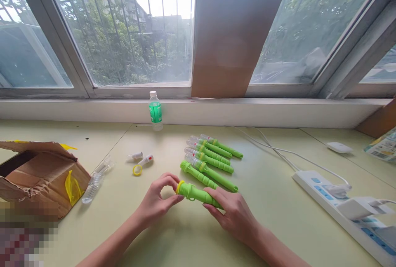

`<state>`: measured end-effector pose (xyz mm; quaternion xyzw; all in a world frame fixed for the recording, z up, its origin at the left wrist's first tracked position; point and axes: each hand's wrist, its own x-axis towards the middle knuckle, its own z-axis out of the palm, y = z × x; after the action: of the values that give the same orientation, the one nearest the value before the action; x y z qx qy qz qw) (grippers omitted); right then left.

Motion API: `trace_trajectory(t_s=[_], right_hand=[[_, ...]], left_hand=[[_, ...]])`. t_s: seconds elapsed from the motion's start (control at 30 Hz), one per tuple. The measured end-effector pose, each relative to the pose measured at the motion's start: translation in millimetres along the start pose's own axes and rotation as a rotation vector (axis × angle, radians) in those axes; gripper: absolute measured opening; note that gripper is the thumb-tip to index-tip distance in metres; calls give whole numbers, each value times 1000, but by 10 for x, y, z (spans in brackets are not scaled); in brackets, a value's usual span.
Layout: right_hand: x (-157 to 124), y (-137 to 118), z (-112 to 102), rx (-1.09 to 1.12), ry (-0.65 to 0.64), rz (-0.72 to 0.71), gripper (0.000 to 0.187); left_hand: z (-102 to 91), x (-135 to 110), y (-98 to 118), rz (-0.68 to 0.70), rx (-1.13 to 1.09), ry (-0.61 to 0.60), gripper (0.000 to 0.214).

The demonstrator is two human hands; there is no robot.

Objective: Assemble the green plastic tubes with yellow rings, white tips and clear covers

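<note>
My right hand (pixel 233 209) is wrapped round the lower part of a bright green ribbed plastic handle (pixel 198 194). At its threaded end, my left hand (pixel 162 197) pinches a yellow ring (pixel 178 187) between thumb and fingers; the ring sits against the thread. Just behind lies another green handle (pixel 198 175) with a bare threaded top. Beyond it, several green handles (pixel 218 159) with clear domed tubes lie in a slanting row. To the left are two small clear tubes (pixel 146 160), one with a red dot, and a loose yellow ring (pixel 137 170).
An open cardboard box (pixel 46 176) stands at the left, with stacked clear plastic pieces (pixel 93 186) beside it. A green-labelled bottle (pixel 155 112) stands by the window ledge. At right lies a white power strip (pixel 328 201) with plugs and cables (pixel 278 148).
</note>
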<state>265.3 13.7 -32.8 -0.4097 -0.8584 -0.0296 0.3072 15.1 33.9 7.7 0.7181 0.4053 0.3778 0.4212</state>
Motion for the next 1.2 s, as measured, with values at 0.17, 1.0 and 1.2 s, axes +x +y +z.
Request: trace_trajectory(t_s=[0.17,1.0,1.2], right_hand=[[-9,10,15,-28,5,-14,28],[-14,-56,17,-70,19,-25,27],[-3,-98,9,-1,30,18,26]], left_hand=[[17,13,-40,8,18,26,11],[91,-7,-66,39,27,89,7],[40,-11,-33,113,76,102,15]])
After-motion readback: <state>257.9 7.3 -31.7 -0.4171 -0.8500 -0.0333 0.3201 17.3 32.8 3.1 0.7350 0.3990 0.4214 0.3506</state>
